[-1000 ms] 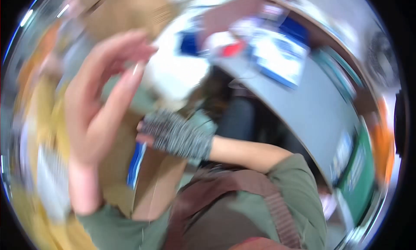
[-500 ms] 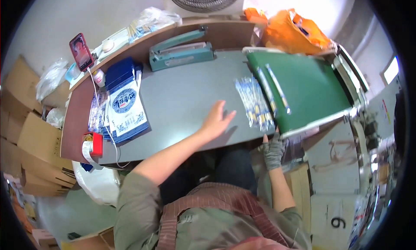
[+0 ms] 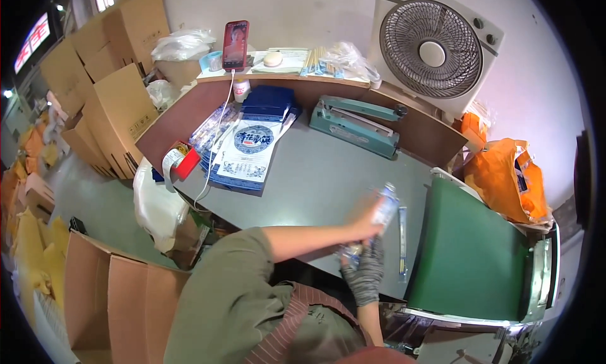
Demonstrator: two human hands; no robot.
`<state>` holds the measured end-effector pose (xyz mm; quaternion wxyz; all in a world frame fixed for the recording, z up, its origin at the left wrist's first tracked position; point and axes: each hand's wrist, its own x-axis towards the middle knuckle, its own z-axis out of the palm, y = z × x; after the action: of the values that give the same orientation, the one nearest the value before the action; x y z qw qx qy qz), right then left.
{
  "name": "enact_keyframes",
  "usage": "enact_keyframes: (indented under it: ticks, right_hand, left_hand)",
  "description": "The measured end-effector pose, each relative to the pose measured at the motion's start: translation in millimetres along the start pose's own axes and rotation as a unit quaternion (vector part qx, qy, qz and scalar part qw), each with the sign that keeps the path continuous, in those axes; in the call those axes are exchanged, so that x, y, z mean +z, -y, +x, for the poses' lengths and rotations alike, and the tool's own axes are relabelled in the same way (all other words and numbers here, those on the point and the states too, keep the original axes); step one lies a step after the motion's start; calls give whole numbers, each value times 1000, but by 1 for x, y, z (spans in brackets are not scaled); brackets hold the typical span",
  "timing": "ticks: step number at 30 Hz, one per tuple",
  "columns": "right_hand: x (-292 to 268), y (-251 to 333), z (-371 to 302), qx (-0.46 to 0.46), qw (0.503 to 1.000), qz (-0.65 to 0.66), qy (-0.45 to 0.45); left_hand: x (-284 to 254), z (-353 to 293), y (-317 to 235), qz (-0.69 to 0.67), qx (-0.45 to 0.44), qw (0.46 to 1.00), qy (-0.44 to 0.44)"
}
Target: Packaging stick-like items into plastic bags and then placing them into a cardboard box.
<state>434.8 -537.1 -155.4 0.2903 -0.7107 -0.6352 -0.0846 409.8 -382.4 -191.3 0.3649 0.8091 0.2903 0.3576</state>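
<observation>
Both my hands are closed on a bundle of slim plastic-wrapped packets [image 3: 386, 206], clear with blue print, held at a slant above the grey table. My bare left hand [image 3: 365, 225], smeared by motion, grips the bundle around its middle. Just below it, my right hand [image 3: 364, 272] in a grey striped glove is wrapped round the lower end, and its fingertips are partly hidden. A single slim wrapped packet [image 3: 403, 241] lies on the table to the right of my hands, beside the green conveyor belt [image 3: 470, 253].
A teal heat sealer [image 3: 356, 127] stands at the table's back. To the left are printed blue-and-white bags [image 3: 246, 152], a red tape dispenser [image 3: 185, 163] and a white cable [image 3: 218, 140]. A phone [image 3: 235, 45] stands on the ledge; an orange bag [image 3: 508, 178] sits behind the belt.
My view has turned left. The packets have been gathered off the table into my hands. My right hand has come up from the table edge to the bundle. The belt no longer bears two packets.
</observation>
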Motion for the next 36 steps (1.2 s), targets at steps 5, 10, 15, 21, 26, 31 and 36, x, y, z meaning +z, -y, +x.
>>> enact_keyframes:
  ticks: [5, 10, 15, 21, 26, 31, 36]
  right_hand:
    - [-12, 24, 33, 12, 962, 231, 146]
    - [-9, -30, 71, 158, 986, -26, -43]
    - [15, -137, 66, 479, 874, -84, -4]
    - [78, -14, 91, 201, 978, -61, 16]
    - [120, 62, 103, 317, 756, 567, -80]
    - [70, 46, 138, 276, 704, 653, 42]
    - [-29, 98, 151, 182, 744, 642, -38]
  left_hand:
    - [-112, -12, 21, 162, -39, 986, 14]
    - [-122, -22, 31, 109, 8, 994, -7]
    - [-130, -14, 59, -78, -118, 987, -73]
    - [-144, -1, 41, -369, -313, 875, -2]
    - [-132, -8, 14, -445, -262, 856, -16]
    - [-145, -15, -34, -216, -132, 967, -38]
    - [-196, -9, -85, -76, 191, 975, -78]
